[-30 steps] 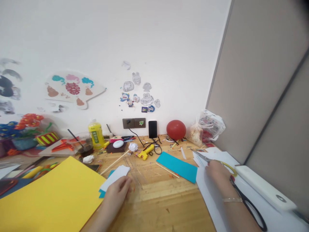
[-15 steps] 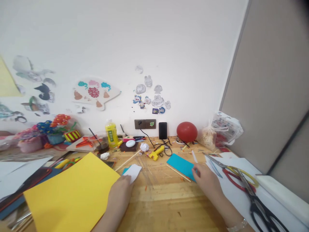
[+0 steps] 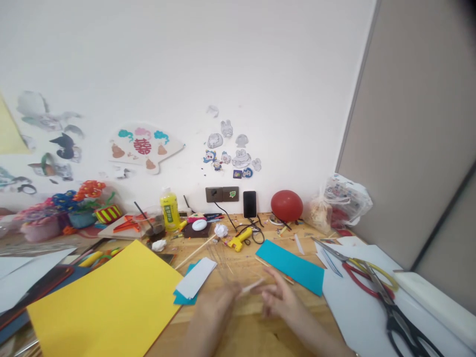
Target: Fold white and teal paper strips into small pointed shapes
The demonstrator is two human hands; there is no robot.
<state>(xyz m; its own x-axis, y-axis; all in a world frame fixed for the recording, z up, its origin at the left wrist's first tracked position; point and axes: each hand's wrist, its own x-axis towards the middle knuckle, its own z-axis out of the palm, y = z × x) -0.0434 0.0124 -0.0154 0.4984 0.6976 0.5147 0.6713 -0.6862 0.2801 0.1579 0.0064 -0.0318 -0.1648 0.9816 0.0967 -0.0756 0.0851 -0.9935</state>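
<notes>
My left hand (image 3: 219, 308), blurred by motion, is closed on one end of a thin white paper strip (image 3: 253, 286) above the table. Facing it, my right hand (image 3: 279, 296) has its index finger stretched out and its fingers apart, close to the strip's other end. Whether it touches the strip is hard to make out. A white paper rectangle (image 3: 197, 278) lies over a smaller blue piece of paper (image 3: 182, 299), left of my hands. To the right lies a long blue paper rectangle (image 3: 297, 267), with a thin wooden stick (image 3: 288, 280) along its near edge.
A large yellow sheet (image 3: 107, 302) covers the left front. Scissors (image 3: 392, 302) lie on white paper at the right. Towards the wall stand a yellow glue gun (image 3: 239, 240), a crumpled paper ball (image 3: 220, 230), a yellow bottle (image 3: 170, 210), a phone (image 3: 250, 204) and a red balloon (image 3: 286, 205).
My left hand has left the white paper rectangle, and my right hand has let go of the long blue paper. Both have come together in the middle, where a thin white strip now shows.
</notes>
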